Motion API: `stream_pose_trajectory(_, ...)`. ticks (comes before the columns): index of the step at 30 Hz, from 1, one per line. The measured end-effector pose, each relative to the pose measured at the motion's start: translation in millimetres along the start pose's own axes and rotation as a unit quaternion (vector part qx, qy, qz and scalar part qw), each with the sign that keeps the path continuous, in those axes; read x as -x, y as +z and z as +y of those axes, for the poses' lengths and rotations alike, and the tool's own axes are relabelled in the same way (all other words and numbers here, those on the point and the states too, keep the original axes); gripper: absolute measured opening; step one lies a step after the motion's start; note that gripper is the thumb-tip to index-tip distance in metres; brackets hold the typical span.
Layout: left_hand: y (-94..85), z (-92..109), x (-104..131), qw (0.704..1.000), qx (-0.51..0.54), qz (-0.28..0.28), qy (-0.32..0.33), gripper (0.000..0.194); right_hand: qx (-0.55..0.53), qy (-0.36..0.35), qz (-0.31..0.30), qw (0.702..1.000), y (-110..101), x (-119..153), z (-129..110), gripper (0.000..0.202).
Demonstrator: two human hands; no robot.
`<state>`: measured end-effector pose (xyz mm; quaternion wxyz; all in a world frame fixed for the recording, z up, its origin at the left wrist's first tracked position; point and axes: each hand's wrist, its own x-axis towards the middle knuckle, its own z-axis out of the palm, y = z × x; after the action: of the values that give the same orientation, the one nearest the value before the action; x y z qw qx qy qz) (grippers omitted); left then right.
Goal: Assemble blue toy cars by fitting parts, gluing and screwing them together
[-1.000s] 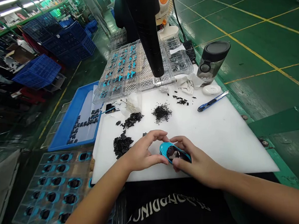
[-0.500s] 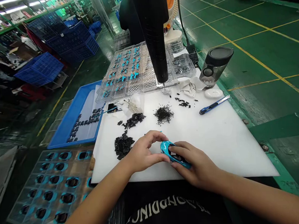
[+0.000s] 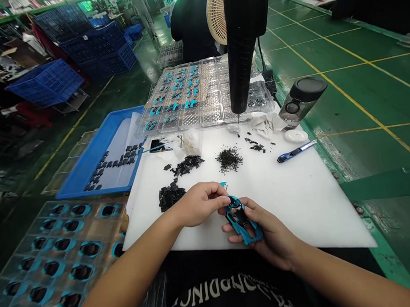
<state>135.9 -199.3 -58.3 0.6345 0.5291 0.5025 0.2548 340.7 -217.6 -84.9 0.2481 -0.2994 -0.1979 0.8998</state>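
A blue toy car body shell (image 3: pixel 245 224) is held above the white work board, its hollow underside with black parts turned up. My right hand (image 3: pixel 267 228) is closed around its near part, thumb along the right side and fingertips showing beneath on the left. My left hand (image 3: pixel 204 201) pinches the far end of the shell between thumb and fingers. Just beyond the left fingers a small blue piece (image 3: pixel 223 184) shows, partly hidden. A heap of black flat parts (image 3: pixel 171 195) lies beside my left hand, and a pile of tiny black screws (image 3: pixel 229 159) is farther ahead.
A black electric screwdriver (image 3: pixel 240 78) hangs over the board (image 3: pixel 297 203). A utility knife (image 3: pixel 296 152), a white case (image 3: pixel 296 135) and a bottle (image 3: pixel 301 100) are at right. Clear trays (image 3: pixel 189 122) stand behind; a blue tray (image 3: pixel 93 192) and another parts tray (image 3: pixel 99 232) lie left.
The car shell has been turned over, from its glossy top to its hollow underside. My left hand has closed onto its far end; my right hand has shifted its hold. The view has swung slightly.
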Motion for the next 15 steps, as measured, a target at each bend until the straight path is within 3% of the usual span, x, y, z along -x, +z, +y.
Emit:
stream_pose_trajectory(4,-1.4,9,-3,0.999,-0.032,-0.023,-0.031,0.025,-0.065,-0.002,0.046,0.997,12,-6,8,0.026)
stream_pose_trajectory(11,-0.9,13,-13,0.995,-0.102,0.007,-0.006,0.026,-0.195,-0.045,0.126,0.972,27,-18,19,0.030)
stream_pose_trajectory(13,-7.3,19,-17,0.986,-0.150,0.062,0.043,0.028,-0.215,-0.061,0.136,0.965,29,-20,19,0.030)
stream_pose_trajectory(15,-19.2,34,-28,0.961,-0.175,0.172,0.130,0.033,-0.235,-0.070,0.144,0.959,31,-21,19,0.031)
